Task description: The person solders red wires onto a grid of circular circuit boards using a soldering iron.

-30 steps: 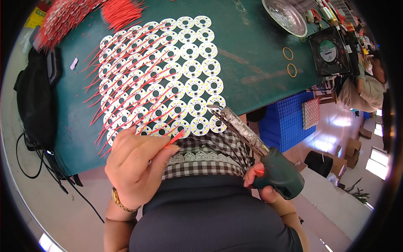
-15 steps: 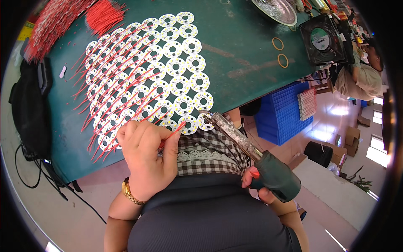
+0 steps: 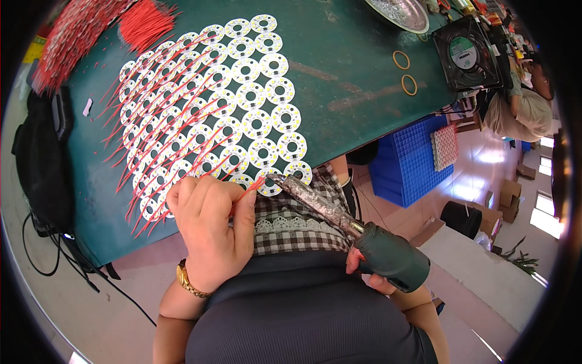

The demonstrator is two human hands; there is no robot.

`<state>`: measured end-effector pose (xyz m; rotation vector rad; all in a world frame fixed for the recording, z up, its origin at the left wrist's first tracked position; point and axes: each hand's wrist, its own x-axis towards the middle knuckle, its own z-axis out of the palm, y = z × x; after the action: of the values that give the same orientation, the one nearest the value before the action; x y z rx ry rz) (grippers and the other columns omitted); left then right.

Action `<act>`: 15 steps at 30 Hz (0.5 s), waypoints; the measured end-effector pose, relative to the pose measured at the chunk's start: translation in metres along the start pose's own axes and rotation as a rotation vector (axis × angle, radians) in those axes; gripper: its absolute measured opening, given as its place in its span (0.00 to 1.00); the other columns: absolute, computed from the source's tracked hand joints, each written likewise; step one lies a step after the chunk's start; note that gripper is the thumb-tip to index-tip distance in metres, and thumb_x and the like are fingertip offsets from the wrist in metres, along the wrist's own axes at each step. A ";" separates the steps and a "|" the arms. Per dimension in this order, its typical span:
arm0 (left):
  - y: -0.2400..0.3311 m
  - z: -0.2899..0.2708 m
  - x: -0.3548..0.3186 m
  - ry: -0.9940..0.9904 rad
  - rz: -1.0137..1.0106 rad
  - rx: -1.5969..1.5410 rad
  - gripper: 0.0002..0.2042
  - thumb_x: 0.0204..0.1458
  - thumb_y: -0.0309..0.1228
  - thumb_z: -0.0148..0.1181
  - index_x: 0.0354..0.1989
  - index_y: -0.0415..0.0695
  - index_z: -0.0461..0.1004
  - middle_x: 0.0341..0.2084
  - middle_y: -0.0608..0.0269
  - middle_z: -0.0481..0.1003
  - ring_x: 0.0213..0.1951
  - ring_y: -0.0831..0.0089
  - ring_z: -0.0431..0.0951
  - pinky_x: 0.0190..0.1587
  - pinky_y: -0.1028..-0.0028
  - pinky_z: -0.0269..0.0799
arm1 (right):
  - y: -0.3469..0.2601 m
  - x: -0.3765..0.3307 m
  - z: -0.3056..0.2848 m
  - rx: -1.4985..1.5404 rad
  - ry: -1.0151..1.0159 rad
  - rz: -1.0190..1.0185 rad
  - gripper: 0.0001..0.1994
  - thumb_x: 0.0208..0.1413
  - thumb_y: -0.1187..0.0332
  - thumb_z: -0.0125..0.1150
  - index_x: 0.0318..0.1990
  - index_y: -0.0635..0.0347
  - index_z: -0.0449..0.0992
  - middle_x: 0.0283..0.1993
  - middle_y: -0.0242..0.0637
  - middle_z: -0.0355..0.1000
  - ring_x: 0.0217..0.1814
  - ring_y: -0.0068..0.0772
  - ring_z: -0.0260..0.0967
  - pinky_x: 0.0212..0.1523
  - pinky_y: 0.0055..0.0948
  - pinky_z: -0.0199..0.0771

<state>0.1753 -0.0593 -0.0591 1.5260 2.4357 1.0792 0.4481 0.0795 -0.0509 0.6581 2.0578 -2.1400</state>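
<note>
Rows of white ring-shaped LED boards [image 3: 262, 124] lie close together on the green table, many with thin red wires slanting off to the left. My left hand [image 3: 209, 218] is closed at the near edge of these rows, pinching red wire [image 3: 256, 184] between thumb and fingers. The wire's end reaches a board in the nearest row. In my right hand [image 3: 370, 274] is a soldering iron [image 3: 324, 206] with a dark green handle, which partly hides the fingers. Its tip is at that same board, by the wire's end; whether they touch is too small to tell.
Bundles of red wire [image 3: 145, 25] lie at the far left. A black bag [image 3: 42, 164] with cables is at the left edge. Rubber bands [image 3: 409, 85], a metal dish [image 3: 401, 13] and a black fan [image 3: 464, 53] sit far right. A blue crate [image 3: 403, 167] stands beyond the table edge.
The soldering iron has moved left and nearer, bringing its tip from a board at the right down to the wire's end. My left hand keeps its pinch almost unmoved.
</note>
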 end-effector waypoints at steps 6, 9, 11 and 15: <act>0.000 0.000 0.000 -0.010 0.003 0.014 0.07 0.49 0.24 0.64 0.27 0.46 0.70 0.22 0.66 0.66 0.27 0.66 0.63 0.40 0.66 0.53 | -0.011 0.006 0.009 0.011 0.140 -0.034 0.19 0.46 0.65 0.66 0.47 0.59 0.76 0.35 0.31 0.77 0.38 0.32 0.75 0.43 0.31 0.74; 0.000 0.000 0.001 -0.012 0.004 0.023 0.07 0.49 0.25 0.64 0.27 0.47 0.71 0.22 0.66 0.66 0.27 0.66 0.63 0.40 0.67 0.53 | -0.018 0.009 0.007 -0.326 0.077 -0.083 0.07 0.52 0.67 0.59 0.33 0.61 0.73 0.34 0.35 0.72 0.33 0.32 0.72 0.35 0.28 0.70; -0.001 0.000 0.001 -0.014 -0.001 0.015 0.07 0.49 0.25 0.65 0.27 0.47 0.71 0.22 0.66 0.66 0.27 0.66 0.64 0.41 0.66 0.53 | -0.006 0.001 0.011 -0.600 0.163 -0.028 0.22 0.37 0.67 0.69 0.45 0.56 0.77 0.38 0.32 0.76 0.36 0.36 0.76 0.38 0.33 0.74; -0.001 0.002 0.000 -0.006 0.005 0.017 0.06 0.48 0.25 0.65 0.27 0.47 0.71 0.22 0.66 0.67 0.28 0.66 0.64 0.41 0.66 0.53 | -0.011 0.003 0.011 -0.533 0.082 0.221 0.24 0.34 0.67 0.71 0.46 0.54 0.77 0.37 0.33 0.74 0.34 0.37 0.75 0.35 0.33 0.73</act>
<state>0.1751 -0.0586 -0.0608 1.5386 2.4444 1.0558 0.4386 0.0706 -0.0418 0.8486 2.3225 -1.3802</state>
